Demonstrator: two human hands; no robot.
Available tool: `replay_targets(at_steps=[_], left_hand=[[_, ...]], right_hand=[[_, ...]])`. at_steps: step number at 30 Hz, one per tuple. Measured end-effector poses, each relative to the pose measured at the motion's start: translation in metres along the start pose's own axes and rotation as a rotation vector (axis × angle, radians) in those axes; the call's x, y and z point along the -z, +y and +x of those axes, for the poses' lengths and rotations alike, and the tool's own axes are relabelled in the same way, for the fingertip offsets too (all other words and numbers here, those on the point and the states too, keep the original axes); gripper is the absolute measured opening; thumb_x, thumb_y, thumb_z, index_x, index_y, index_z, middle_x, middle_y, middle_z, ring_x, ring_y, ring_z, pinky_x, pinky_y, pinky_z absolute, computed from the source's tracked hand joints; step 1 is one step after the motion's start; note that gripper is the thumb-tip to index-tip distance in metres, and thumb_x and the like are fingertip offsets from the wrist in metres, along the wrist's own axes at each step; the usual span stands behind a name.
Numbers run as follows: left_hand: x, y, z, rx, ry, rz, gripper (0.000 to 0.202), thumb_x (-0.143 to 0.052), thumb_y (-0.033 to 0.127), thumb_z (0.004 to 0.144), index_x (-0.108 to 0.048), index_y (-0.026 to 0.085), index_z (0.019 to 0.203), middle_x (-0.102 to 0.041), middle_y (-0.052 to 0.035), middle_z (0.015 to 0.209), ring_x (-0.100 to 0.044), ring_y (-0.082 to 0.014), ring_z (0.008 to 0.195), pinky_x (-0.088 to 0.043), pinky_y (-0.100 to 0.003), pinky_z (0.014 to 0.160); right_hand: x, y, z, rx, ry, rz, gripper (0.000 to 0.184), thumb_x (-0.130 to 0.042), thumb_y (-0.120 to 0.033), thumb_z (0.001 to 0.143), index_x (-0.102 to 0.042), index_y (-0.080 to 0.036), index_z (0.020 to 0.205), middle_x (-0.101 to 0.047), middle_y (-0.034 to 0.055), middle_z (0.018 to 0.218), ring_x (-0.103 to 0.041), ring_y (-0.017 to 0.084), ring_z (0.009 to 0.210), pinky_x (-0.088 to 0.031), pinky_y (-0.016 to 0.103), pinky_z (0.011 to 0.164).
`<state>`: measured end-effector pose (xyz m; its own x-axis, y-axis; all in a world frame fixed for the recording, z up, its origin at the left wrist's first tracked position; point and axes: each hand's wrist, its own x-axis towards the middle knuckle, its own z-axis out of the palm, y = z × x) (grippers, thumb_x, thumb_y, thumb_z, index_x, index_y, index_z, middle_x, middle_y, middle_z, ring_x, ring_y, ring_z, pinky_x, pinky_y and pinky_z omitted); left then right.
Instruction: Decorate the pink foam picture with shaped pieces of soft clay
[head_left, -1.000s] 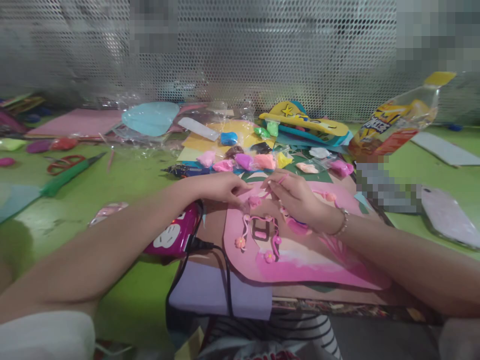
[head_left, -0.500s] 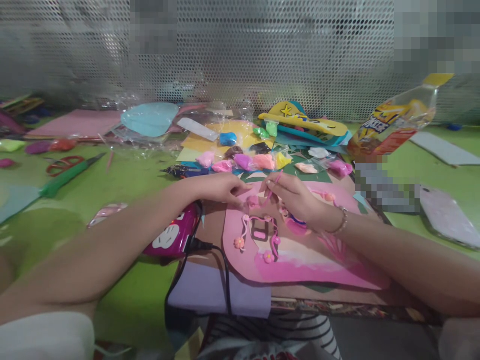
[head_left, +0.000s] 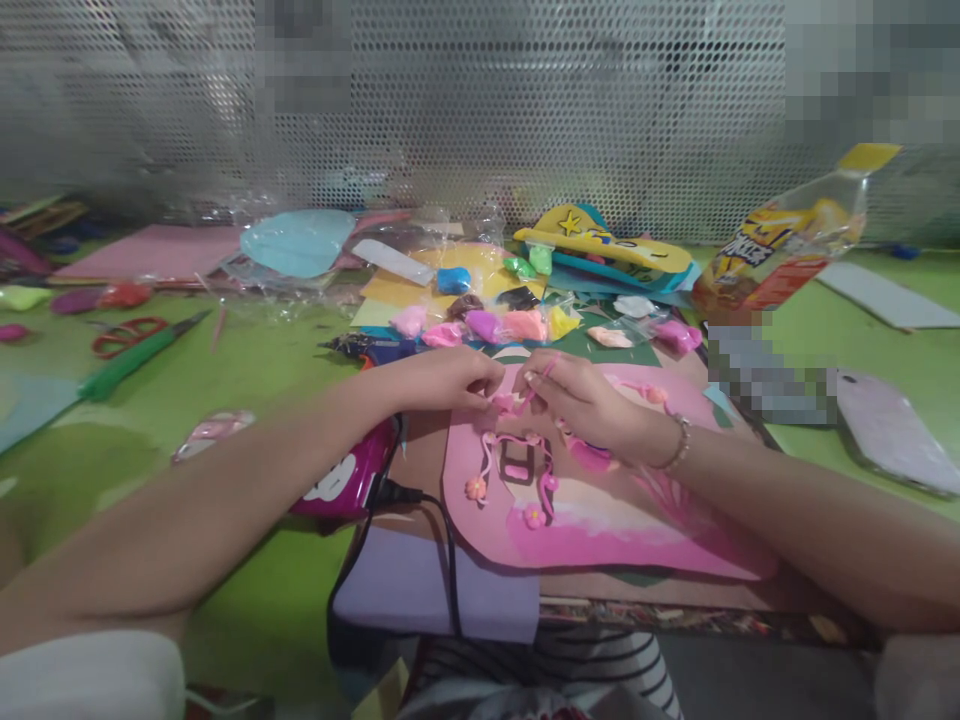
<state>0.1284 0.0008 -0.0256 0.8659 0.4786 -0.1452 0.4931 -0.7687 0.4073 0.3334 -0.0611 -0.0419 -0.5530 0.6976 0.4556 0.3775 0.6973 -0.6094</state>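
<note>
The grip of the right hand (head_left: 586, 395) is pinching a pink strand (head_left: 551, 367), that of the left hand (head_left: 459, 380) is looking unclear, and careless pressing is risking a squashed ornament (head_left: 507, 404).

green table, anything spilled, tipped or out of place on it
The bottle looks askew, slanting right toward its yellow cap, though the wide lens may exaggerate that. The black cable also trails loosely across the purple sheet at the near edge, where it might snag. I see no spill.
</note>
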Motion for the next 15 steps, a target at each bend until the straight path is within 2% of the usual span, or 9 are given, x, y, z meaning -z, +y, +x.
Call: replay_targets(at_steps=[9, 12, 15], left_hand=[[-0.0043, -0.0043, 0.0031, -0.028, -0.016, -0.021, 0.008, -0.055, 0.021, 0.077, -0.053, 0.017, 0.070, -0.051, 0.0022, 0.064, -0.045, -0.0105, 0.057, -0.027, -0.024, 0.053], [-0.0043, -0.0021, 0.0038, -0.038, -0.030, -0.015, 0.003, -0.055, 0.017, 0.076, -0.058, 0.017, 0.077, -0.054, 0.0020, 0.067, -0.046, -0.0107, 0.059, -0.028, -0.023, 0.055], [-0.0032, 0.0008, 0.0034, -0.055, -0.024, -0.007, 0.011, -0.054, 0.016, 0.077, -0.061, 0.016, 0.085, -0.057, 0.0007, 0.072, -0.048, -0.0112, 0.062, -0.030, -0.023, 0.056]], right_hand=[[-0.0004, 0.0023, 0.0017, 0.070, -0.057, -0.016, 0.020, -0.035, -0.022, 0.097, -0.053, -0.017, 0.088, -0.056, 0.0055, 0.086, -0.055, 0.013, 0.079, -0.048, 0.028, 0.072], [0.0007, -0.0009, 0.0029, 0.075, -0.107, -0.015, 0.020, -0.036, -0.020, 0.096, -0.055, -0.017, 0.091, -0.057, 0.0064, 0.089, -0.055, 0.013, 0.082, -0.048, 0.029, 0.074], [0.0016, -0.0017, 0.0038, 0.100, -0.119, -0.002, 0.021, -0.036, -0.019, 0.096, -0.055, -0.016, 0.091, -0.058, 0.0069, 0.088, -0.055, 0.013, 0.081, -0.048, 0.030, 0.075]])
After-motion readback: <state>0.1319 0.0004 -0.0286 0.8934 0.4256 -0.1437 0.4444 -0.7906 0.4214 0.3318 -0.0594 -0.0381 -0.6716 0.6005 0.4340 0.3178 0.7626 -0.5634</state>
